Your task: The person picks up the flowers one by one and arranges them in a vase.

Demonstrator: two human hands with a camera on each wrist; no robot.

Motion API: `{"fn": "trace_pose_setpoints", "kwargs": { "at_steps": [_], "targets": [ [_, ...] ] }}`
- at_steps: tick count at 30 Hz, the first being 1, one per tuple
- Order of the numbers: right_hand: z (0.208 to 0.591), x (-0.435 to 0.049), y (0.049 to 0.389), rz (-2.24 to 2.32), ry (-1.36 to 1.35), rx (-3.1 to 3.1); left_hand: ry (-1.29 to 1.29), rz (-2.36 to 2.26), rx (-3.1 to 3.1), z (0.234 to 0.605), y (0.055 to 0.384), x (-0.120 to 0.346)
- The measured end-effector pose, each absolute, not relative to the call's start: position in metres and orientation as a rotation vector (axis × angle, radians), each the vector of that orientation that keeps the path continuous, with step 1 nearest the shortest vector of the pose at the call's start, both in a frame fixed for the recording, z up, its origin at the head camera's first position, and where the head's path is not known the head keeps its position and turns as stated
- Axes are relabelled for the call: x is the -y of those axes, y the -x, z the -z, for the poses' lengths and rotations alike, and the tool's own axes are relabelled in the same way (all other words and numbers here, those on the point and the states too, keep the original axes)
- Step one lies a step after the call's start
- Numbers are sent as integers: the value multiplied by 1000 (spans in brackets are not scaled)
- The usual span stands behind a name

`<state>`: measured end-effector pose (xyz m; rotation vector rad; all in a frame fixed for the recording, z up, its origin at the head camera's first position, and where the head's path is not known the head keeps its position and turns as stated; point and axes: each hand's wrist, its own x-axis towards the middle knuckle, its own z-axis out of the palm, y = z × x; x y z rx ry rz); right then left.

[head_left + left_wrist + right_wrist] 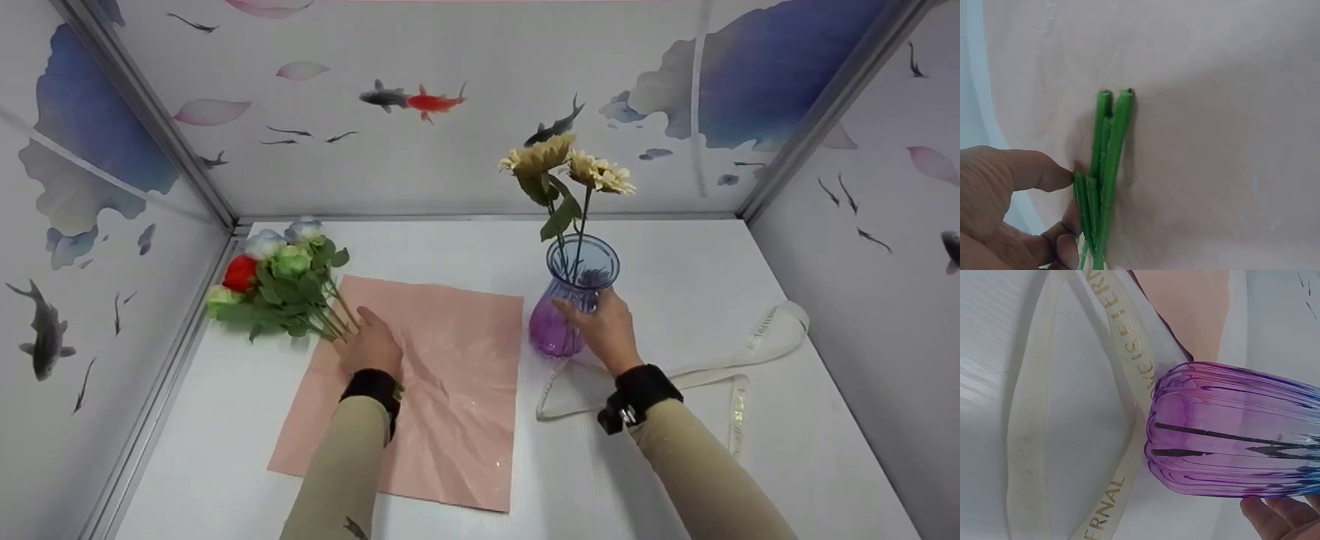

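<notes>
On the left lies a bunch of artificial flowers point(289, 277) with red, green and pale blue blooms. My left hand point(373, 346) pinches its green stems point(1107, 163) between thumb and curled fingers; the cut ends stick out past the thumb. Beneath them is a sheet of pink wrapping paper point(465, 360), creased in the middle. My right hand point(611, 334) grips a ribbed glass vase point(555, 326), purple at the base and blue at the rim. Two yellow flowers point(544, 156) stand in it, their dark stems showing through the glass in the right wrist view.
A cream ribbon point(772, 330) with gold lettering loops over the white table point(690, 277) on the right and runs close by the vase's base. Printed wall panels point(480, 165) with painted fish enclose the table at the back and both sides.
</notes>
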<state>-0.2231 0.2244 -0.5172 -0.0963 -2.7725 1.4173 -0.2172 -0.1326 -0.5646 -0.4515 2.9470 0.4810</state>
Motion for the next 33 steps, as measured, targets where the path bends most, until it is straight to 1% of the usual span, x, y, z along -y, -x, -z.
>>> {"fn": "trace_pose_setpoints", "kwargs": {
  "at_steps": [6, 14, 24, 33],
  "targets": [
    [516, -224, 224, -1415, 98, 2767, 508, -467, -2927, 560, 218, 128],
    [517, -224, 224, -1426, 100, 2761, 595, -472, -2896, 564, 221, 128],
    [517, -223, 223, -1410, 83, 2748, 559, -554, -2848, 561, 218, 132],
    [518, -224, 223, -1416, 106, 2751, 510, -822, -2775, 546, 218, 130]
  ]
}}
